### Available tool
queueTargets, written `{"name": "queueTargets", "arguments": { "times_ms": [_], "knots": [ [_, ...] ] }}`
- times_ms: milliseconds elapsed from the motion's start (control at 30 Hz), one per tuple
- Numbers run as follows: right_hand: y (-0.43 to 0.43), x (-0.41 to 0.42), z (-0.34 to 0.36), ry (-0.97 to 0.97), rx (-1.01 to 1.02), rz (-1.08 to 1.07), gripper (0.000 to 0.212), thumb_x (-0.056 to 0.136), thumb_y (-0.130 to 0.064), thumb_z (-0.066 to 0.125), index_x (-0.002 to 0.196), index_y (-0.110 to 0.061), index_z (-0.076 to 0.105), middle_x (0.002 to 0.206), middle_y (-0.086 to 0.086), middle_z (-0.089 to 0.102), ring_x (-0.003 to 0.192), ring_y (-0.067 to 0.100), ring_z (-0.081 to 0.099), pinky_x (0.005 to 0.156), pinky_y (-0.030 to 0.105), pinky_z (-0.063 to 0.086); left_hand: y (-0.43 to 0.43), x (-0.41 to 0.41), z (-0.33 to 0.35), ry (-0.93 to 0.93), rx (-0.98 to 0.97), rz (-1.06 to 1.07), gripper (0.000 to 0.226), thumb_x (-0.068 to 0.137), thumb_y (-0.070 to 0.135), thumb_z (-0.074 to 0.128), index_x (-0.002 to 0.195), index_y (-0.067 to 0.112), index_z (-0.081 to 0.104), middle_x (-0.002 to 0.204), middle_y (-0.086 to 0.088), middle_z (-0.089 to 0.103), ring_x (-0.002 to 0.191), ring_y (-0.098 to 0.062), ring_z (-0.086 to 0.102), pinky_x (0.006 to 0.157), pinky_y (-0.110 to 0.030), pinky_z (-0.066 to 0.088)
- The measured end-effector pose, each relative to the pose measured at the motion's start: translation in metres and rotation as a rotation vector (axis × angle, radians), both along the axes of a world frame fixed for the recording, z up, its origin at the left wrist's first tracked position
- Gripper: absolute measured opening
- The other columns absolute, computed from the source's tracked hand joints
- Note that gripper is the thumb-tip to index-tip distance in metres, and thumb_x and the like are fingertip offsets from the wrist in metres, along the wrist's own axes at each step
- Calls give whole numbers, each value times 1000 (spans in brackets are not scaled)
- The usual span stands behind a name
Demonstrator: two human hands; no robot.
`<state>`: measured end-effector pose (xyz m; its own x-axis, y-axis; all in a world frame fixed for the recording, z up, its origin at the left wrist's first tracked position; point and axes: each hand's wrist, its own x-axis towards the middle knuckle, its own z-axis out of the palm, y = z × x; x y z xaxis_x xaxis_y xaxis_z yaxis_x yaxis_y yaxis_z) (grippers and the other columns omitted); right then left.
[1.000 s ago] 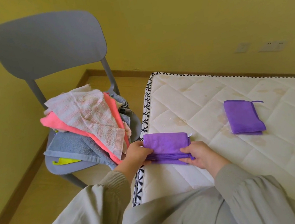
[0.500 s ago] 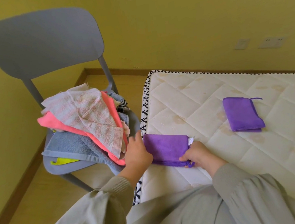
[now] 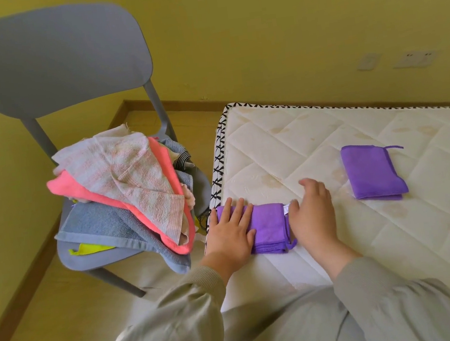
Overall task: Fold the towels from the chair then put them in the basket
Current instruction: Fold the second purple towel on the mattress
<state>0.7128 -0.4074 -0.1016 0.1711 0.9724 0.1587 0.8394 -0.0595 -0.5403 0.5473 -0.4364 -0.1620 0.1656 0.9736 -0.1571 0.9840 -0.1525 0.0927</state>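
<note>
Left hand (image 3: 230, 233) lies flat on a purple towel (image 3: 269, 226), right hand (image 3: 312, 213) relaxed beside it, on a mattress (image 3: 328, 140) by yellow walls (image 3: 257, 24).

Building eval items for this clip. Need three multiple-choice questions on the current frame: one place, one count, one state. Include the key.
1. Where is the pile of unfolded towels?
A) on the chair seat
B) on the mattress
C) on a table

2. How many folded purple towels lie on the mattress?
A) one
B) two
C) three

3. How is the left hand?
A) flat on the near purple towel, fingers straight
B) in a fist in the air
C) gripping the chair back

Key:
1 A, the pile covers the seat.
2 B, one lies under the left hand and the far purple towel lies apart from it.
3 A, its palm is down on the cloth.
</note>
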Motion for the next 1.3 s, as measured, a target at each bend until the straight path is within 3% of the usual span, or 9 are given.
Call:
{"name": "queueTargets", "arguments": {
  "times_ms": [67, 167, 233, 833, 967, 1100, 1167, 1233, 1300],
  "knots": [
    [-2, -16, 0, -140, 116, 222, 49, 83, 0, 51, 131, -7, 48, 135, 12, 50, 127, 30, 42, 104, 38, 33, 0, 0, -3, 4, 12, -6, 59, 100, 44, 17, 152, 24, -1, 161, 2, -4, 147, -24, -10, 116, -52, 1],
    [-8, -30, -21, -485, -246, 510, 56, 99, -26, 33, 151, -15, 15, 160, 4, 10, 147, 19, 3, 117, 42, 2, 0, -3, -8, -13, 17, -14, 60, 100, 44, 18, 152, 22, -1, 160, 3, -5, 147, -22, -11, 116, -50, -1],
    [-9, -23, -35, -623, -408, 590, 59, 101, -40, 19, 152, -16, -1, 160, 0, -5, 147, 17, -8, 116, 47, -6, -1, -6, -10, -32, 22, -34, 61, 100, 45, 18, 152, 22, -2, 160, 4, -7, 147, -21, -12, 116, -49, -3],
    [2, -5, -47, -571, -662, 545, 73, 95, -61, 12, 149, -22, -16, 157, -4, -23, 145, 15, -20, 114, 51, -9, -5, -27, -11, -56, -79, 87, 66, 99, 50, 18, 151, 22, -9, 159, 6, -16, 146, -17, -15, 117, -48, -1],
    [-2, -5, -36, -361, -497, 408, 63, 99, -51, 19, 152, -24, 1, 160, -1, -12, 147, 18, -10, 116, 48, -5, -4, -23, -3, -128, -118, 143, 68, 99, 48, 23, 151, 19, -10, 159, 4, -17, 146, -16, -15, 118, -48, 2],
    [8, 6, -19, 252, -102, -166, 42, 97, -25, 41, 133, -4, 46, 143, 21, 39, 129, 33, 39, 103, 39, 31, -5, -24, 9, -480, -20, 300, 73, 96, 35, 47, 152, 8, 9, 158, -7, 14, 145, -22, 14, 117, -39, 15],
    [14, 10, -19, 537, -340, -361, 37, 95, -28, 40, 112, 0, 57, 119, 23, 56, 107, 35, 53, 87, 38, 41, -6, -27, 15, -685, 77, 449, 55, 94, 21, 50, 142, 2, 33, 136, -14, 49, 130, -31, 41, 103, -32, 31],
    [11, 5, -18, 706, -606, -387, 40, 92, -38, 42, 89, -3, 60, 95, 18, 61, 90, 33, 58, 78, 38, 43, -5, -32, 21, -857, 96, 645, 40, 94, 11, 44, 134, 2, 44, 118, -14, 62, 118, -31, 52, 91, -26, 35],
    [9, -1, -22, 797, -703, -344, 40, 87, -47, 51, 77, -9, 57, 77, 11, 57, 75, 29, 56, 67, 34, 42, 1, -40, 24, -976, 6, 767, 46, 94, 2, 38, 139, 4, 42, 124, -12, 61, 122, -28, 51, 104, -29, 35]
  ]
}}
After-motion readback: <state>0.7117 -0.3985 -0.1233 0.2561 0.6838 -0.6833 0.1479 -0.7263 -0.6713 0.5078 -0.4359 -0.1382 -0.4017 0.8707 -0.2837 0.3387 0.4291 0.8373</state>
